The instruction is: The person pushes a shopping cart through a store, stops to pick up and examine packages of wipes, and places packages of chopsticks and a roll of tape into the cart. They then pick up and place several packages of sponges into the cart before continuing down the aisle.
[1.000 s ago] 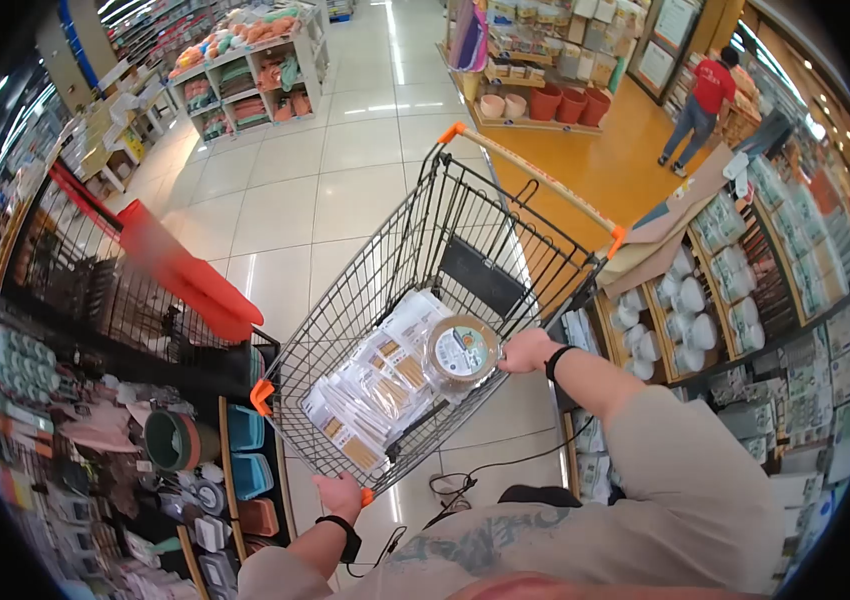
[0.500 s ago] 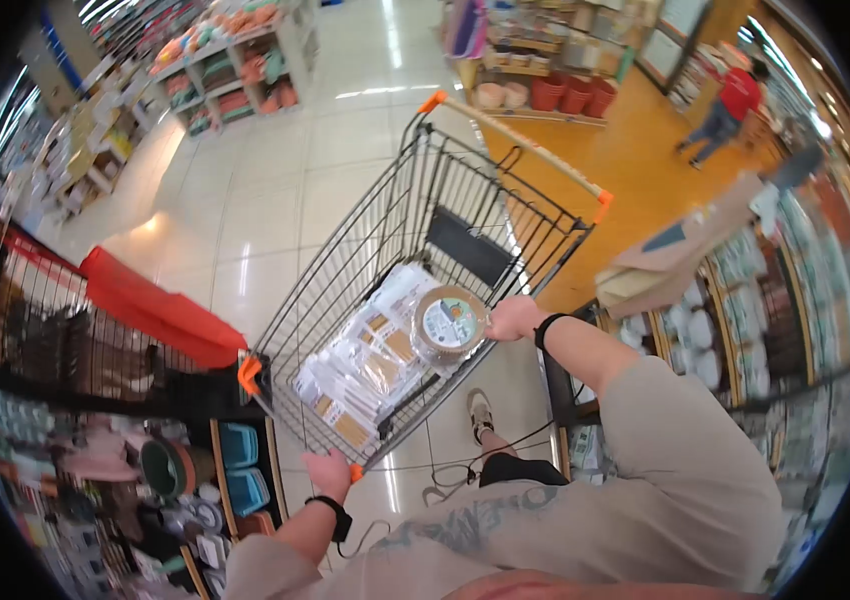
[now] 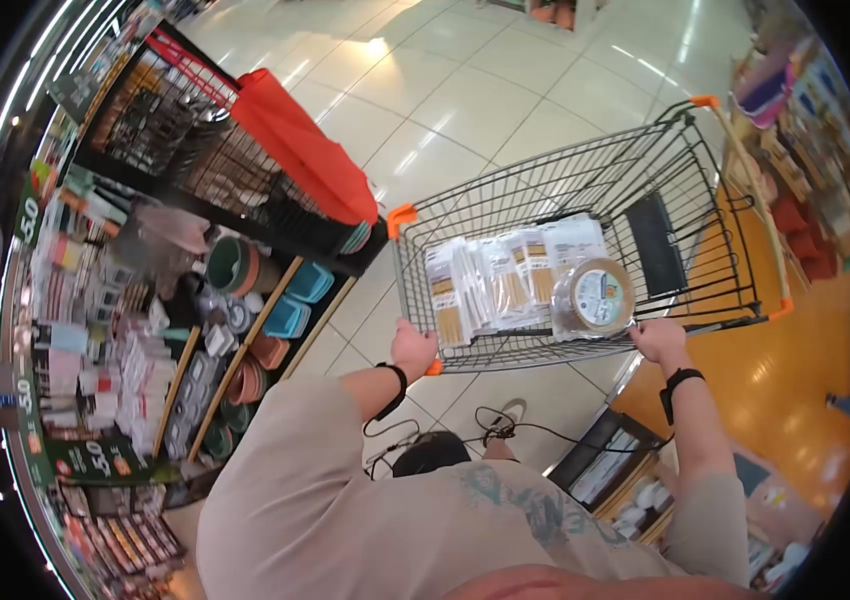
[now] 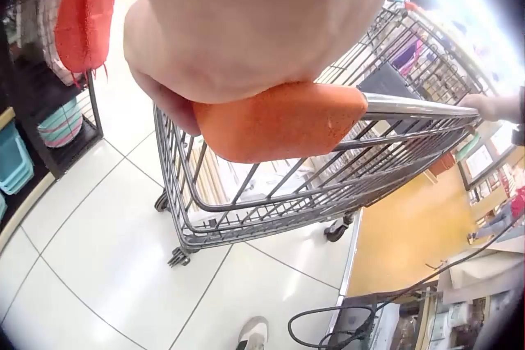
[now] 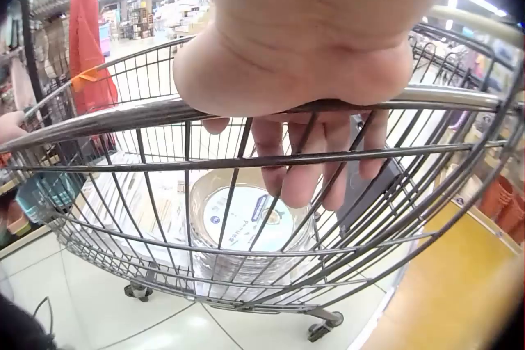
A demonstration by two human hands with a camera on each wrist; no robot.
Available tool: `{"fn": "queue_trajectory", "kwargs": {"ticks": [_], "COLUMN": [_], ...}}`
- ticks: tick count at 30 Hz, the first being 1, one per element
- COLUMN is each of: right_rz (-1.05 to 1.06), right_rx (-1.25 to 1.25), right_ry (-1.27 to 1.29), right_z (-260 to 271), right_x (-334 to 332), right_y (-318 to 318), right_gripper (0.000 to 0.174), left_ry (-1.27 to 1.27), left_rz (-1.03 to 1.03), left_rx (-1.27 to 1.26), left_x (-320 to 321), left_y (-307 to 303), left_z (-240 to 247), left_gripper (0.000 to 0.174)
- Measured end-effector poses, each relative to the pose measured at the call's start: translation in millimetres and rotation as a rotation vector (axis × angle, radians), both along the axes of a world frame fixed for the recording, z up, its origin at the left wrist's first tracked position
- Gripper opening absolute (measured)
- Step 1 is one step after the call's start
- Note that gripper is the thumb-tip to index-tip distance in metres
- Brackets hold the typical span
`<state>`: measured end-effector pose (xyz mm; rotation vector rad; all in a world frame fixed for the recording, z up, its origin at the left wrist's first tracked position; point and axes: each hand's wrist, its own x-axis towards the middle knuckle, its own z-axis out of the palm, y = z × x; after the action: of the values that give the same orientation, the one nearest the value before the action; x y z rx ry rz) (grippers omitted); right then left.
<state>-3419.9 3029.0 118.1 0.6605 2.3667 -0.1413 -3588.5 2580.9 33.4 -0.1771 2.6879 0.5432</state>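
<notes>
A metal shopping cart (image 5: 98,123) stands sideways in front of me in the head view, its handle end to the right. My left hand (image 3: 413,346) grips the near left corner of its rim, wrapped round the orange corner cap (image 4: 283,124). Farther right along the same near side, my right hand (image 3: 660,340) holds the top rail, with the fingers hooked over into the basket. Inside lie several flat clear packs of tan sticks (image 3: 510,275). Beside them, close to my right hand, sits a round plastic-wrapped stack with a printed label (image 3: 601,298).
A dark shelf rack with a red cloth-like cover (image 3: 305,150) stands near the cart's left end. Blue bins (image 3: 300,295) and pots fill the left shelves. Pale tiles (image 3: 425,125) meet an orange floor (image 3: 760,380) at right. A black cable (image 3: 585,441) hangs by my body.
The cart has swung clockwise in the head view, and its handle end has moved to the right. The left shelves and red cover have come further into view. Both hands keep their hold.
</notes>
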Motion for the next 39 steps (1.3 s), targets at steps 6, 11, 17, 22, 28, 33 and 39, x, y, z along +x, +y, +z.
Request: {"fn": "queue_trajectory", "kwargs": {"ticks": [6, 11, 17, 22, 28, 33, 39], "right_rz": [0.018, 0.056, 0.062, 0.049, 0.034, -0.025, -0.063], "right_rx": [-0.031, -0.014, -0.024, -0.036, -0.04, -0.064, -0.068], "right_ry": [0.053, 0.065, 0.03, 0.116, 0.092, 0.064, 0.092], "right_z": [-56.7, -93.3, -135.7, -164.4, -186.4, -185.9, -199.7], "right_x": [8.0, -2.6, -21.6, -47.0, -92.6, -122.3, -159.5], "right_y": [65.5, 114.1, 162.5, 212.7, 251.0, 280.6, 318.2], "right_gripper": [0.048, 0.046, 0.045, 0.042, 0.048, 0.052, 0.054], "left_ry": [0.035, 0.073, 0.044, 0.038, 0.071, -0.017, -0.052], "left_rz": [0.027, 0.021, 0.033, 0.028, -0.016, -0.041, -0.072], "left_rx": [-0.034, -0.055, -0.051, -0.048, -0.015, -0.056, -0.069], "left_x": [4.9, 2.9, -15.0, -49.7, -118.5, -165.7, -226.6], "left_y": [57.7, 100.2, 147.2, 198.7, 241.9, 289.1, 340.0], "left_z": [-35.0, -70.4, -95.1, -116.3, -122.5, -127.5, -125.8], "left_gripper": [0.049, 0.047, 0.048, 0.047, 0.045, 0.046, 0.045]}}
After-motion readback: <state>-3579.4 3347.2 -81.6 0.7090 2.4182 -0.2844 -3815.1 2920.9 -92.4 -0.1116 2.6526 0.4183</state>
